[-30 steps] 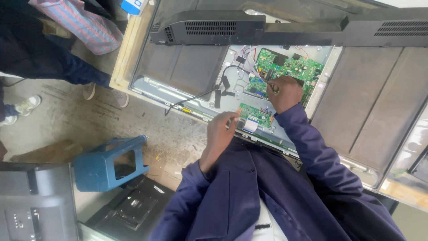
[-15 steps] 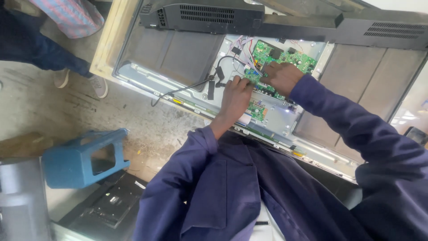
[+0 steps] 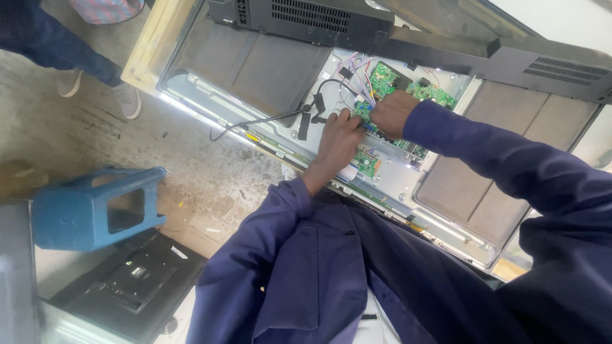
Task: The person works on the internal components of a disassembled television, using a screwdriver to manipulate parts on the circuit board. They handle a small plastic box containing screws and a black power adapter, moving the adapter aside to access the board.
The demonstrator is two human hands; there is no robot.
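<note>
Green circuit boards are seen from the head camera, set inside the open back of a flat television panel (image 3: 268, 70) that lies face down on the worktop. Held within the panel's shallow metal tray are a large green circuit board (image 3: 414, 95), a smaller green board (image 3: 366, 162) below it, a bundle of thin coloured wires (image 3: 357, 67) at the upper edge and a black cable (image 3: 268, 118) that runs out to the left. A black vented cover (image 3: 306, 16) is laid across the top of the panel.

Much of the large board is hidden under the two hands, and what is held at the fingertips cannot be made out. The panel's lower right corner is covered by the person's dark blue sleeve. Another person's shoes (image 3: 127, 99) and trouser leg are cut off at the upper left.

The left hand (image 3: 338, 137) is placed on the tray just left of the large board, fingers curled and bent towards the board's lower left edge; whether anything is gripped cannot be told. The right hand (image 3: 392, 114) is pressed down on the middle of the large board, fingers closed in a loose fist, touching the left hand's fingertips. On the floor at the left a blue plastic stool (image 3: 95, 207) is seen, and beside it a second black panel (image 3: 134, 280).
</note>
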